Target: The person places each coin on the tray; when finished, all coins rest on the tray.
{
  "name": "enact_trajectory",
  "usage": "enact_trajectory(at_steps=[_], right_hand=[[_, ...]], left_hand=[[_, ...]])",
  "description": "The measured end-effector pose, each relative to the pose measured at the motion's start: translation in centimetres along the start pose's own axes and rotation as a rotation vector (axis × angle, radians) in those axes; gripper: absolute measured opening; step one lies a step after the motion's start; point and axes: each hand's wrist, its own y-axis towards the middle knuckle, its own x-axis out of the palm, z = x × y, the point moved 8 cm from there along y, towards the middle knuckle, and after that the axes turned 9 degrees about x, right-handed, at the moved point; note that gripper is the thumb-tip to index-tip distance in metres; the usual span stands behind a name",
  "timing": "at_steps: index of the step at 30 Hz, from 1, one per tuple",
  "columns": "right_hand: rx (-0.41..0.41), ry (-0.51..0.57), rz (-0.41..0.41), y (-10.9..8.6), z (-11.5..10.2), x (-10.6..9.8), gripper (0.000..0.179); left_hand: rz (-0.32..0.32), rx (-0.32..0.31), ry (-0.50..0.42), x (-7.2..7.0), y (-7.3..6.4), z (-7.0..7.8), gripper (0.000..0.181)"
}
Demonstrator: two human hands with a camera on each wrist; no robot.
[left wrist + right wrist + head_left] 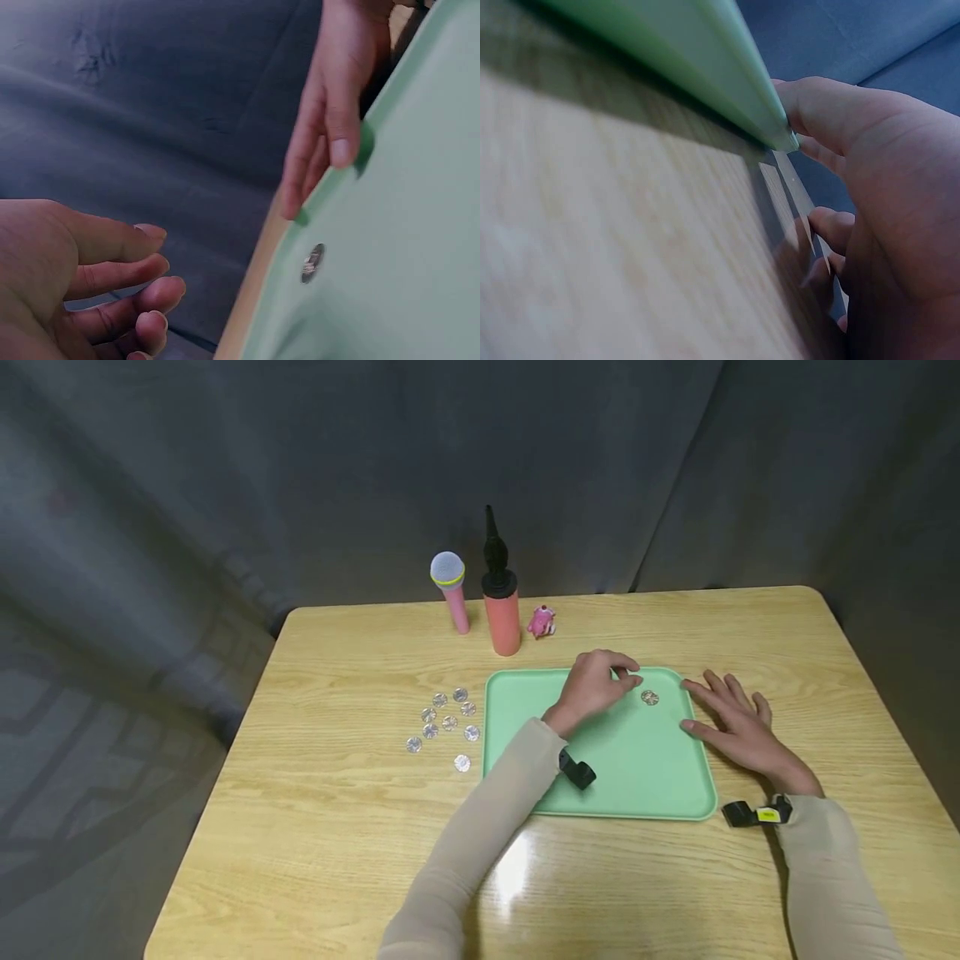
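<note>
A light green tray [630, 777] lies on the table. One silver coin [650, 697] rests in its far right corner; the left wrist view also shows this coin [313, 263]. Above the tray, just left of the coin, hovers my left hand [596, 683] with fingers loosely bent and nothing between them. My right hand [735, 727] is at the tray's right edge, fingers spread, thumb and index finger touching the rim. Several more silver coins [449, 723] lie scattered on the table left of the tray.
Behind the tray stand a pink toy microphone [456, 606], a coral pump [503, 622] with a black nozzle and a small pink figurine [542, 622]. A grey curtain [585, 468] hangs behind the wooden table [337, 843].
</note>
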Motion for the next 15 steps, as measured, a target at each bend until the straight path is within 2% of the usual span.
enact_trajectory(at_steps=[7,15], right_hand=[[-0.003,0.004,0.004,0.0,0.2,0.0,0.069],[-0.013,0.013,0.014,0.0,0.4,0.0,0.068]], left_hand=[[0.053,0.021,-0.098,-2.0,-1.1,0.0,0.019],[0.07,0.044,-0.16,-4.1,-2.5,-0.9,0.02]])
